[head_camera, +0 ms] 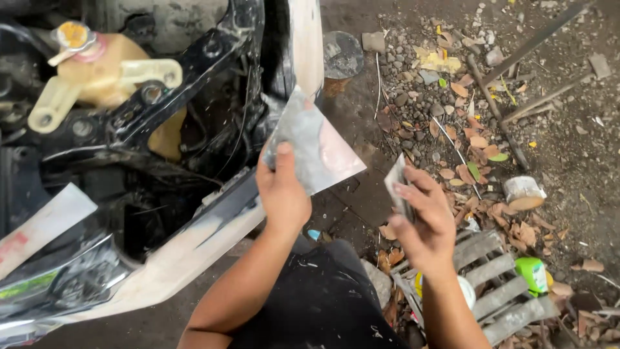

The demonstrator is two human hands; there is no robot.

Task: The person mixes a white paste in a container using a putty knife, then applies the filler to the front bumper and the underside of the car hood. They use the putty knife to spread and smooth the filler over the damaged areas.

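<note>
My left hand (282,187) holds up a flat square metal plate (316,145) smeared with grey and pinkish filler, thumb on its face. My right hand (423,216) grips a small thin scraper blade (397,184) upright, a short way right of the plate and not touching it. Both hands are in front of a car's open front end (129,129). A strip of car body coated in pale filler (187,249) runs diagonally below the left hand.
A yellowed fluid tank with a yellow cap (97,71) sits in the engine bay at upper left. The dirt ground at right is strewn with stones, dry leaves, metal bars (536,45), a round tin (523,192), a grey slatted pallet (497,284) and a green container (533,273).
</note>
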